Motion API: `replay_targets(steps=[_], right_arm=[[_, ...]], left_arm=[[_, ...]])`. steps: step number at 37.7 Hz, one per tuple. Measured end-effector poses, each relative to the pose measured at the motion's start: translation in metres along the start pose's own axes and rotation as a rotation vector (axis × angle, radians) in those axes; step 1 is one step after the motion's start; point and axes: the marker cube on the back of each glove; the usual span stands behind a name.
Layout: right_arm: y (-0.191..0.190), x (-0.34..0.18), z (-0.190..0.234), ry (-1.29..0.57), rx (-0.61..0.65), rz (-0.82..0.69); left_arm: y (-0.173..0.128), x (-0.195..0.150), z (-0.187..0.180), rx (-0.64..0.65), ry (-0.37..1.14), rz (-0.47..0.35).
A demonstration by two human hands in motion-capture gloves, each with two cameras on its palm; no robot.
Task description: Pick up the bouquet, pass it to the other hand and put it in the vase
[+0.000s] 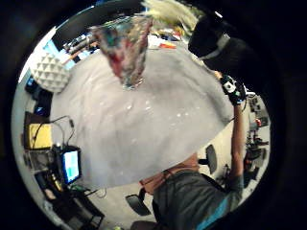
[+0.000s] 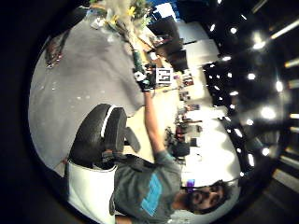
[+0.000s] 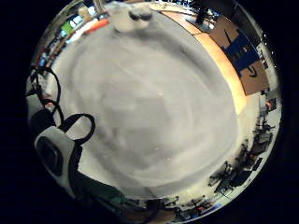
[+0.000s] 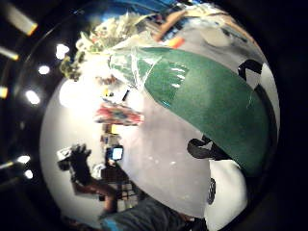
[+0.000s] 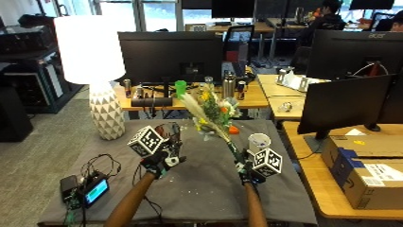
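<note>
My right hand (image 5: 250, 174) grips the green-wrapped stem (image 4: 207, 106) of the bouquet (image 5: 211, 111) above the right half of the grey table (image 5: 201, 194). The bouquet leans up and to the left, its yellow and orange flowers held high. From the left thumb side palm view, the right hand (image 2: 142, 80) shows with the bouquet (image 2: 122, 18) rising out of it. My left hand (image 5: 162, 161) hovers over the table's left half with relaxed fingers and holds nothing. The colourful glass vase (image 1: 125, 48) stands on the table just beyond my left hand.
A white lamp (image 5: 93, 52) with a patterned base stands at the table's far left corner. A white cup (image 5: 258, 140) sits near my right hand, with a small orange object (image 5: 233, 129) behind it. A device with a lit screen (image 5: 98, 190) and cables lies front left.
</note>
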Motion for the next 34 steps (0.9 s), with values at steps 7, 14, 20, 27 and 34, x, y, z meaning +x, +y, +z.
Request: replay_targets(steps=[7, 14, 20, 27, 34], right_arm=[[0.008, -0.07, -0.037, -0.359, 0.092, -0.127], [0.018, -0.124, -0.041, -0.641, 0.059, -0.253], [0.03, -0.167, -0.032, -0.804, -0.01, -0.347], [0.036, -0.194, -0.02, -0.884, -0.08, -0.405], [0.037, -0.202, -0.006, -0.893, -0.111, -0.407]], left_arm=[[-0.042, 0.046, 0.004, 0.101, 0.163, 0.079], [-0.084, 0.075, 0.007, 0.156, 0.422, 0.079], [-0.108, 0.103, 0.009, 0.137, 0.588, 0.146], [-0.125, 0.113, 0.005, 0.224, 0.565, 0.333], [-0.119, 0.119, -0.001, 0.187, 0.713, 0.228]])
